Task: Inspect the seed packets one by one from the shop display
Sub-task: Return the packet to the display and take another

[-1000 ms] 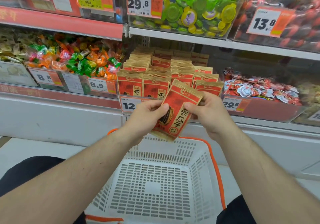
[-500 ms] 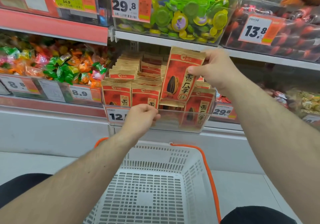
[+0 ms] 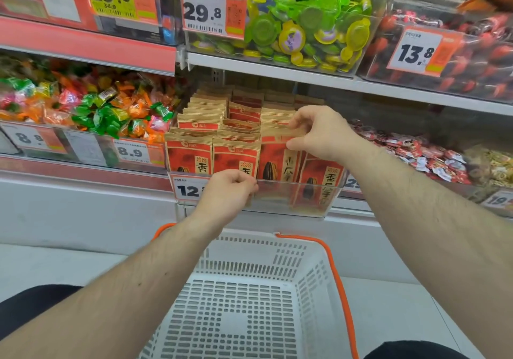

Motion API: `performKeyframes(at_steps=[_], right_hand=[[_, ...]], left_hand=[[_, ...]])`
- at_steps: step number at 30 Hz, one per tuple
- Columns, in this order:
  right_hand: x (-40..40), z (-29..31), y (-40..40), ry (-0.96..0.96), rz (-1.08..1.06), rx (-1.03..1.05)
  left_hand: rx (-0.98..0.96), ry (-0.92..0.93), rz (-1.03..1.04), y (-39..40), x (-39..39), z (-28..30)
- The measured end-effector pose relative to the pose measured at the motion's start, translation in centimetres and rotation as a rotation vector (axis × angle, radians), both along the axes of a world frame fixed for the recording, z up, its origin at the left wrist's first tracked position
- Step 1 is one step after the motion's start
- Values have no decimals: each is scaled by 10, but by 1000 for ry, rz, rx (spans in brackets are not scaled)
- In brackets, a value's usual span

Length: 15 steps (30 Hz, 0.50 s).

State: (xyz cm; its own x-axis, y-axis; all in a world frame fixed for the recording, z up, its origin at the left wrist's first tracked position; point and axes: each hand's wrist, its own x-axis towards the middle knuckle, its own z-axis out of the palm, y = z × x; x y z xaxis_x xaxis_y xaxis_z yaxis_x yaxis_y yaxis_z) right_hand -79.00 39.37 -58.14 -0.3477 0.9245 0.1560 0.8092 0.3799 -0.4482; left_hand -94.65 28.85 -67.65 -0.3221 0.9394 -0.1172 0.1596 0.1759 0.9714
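Right hand pinches top edge of red-and-tan paper seed packet, upright in clear plastic display bin. Left hand curled at bin's front wall, grip unclear. White slotted basket below bin; wrapped candies left of it.

The shelf is carrying a clear bin of seed packets. Left of the bin, candies are lying; right of it, red sweets.
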Motion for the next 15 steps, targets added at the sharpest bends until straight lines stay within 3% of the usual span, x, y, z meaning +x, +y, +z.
performKeyframes(at_steps=[7, 13, 15], right_hand=[[-10, -1, 3, -205, -2, 190], [4, -8, -1, -225, 22, 229], [16, -14, -3, -164, -6, 265]], left_hand=[[78, 170, -81, -4, 11, 7], [440, 729, -158, -7, 29, 28], [561, 832, -153, 0, 33, 38]])
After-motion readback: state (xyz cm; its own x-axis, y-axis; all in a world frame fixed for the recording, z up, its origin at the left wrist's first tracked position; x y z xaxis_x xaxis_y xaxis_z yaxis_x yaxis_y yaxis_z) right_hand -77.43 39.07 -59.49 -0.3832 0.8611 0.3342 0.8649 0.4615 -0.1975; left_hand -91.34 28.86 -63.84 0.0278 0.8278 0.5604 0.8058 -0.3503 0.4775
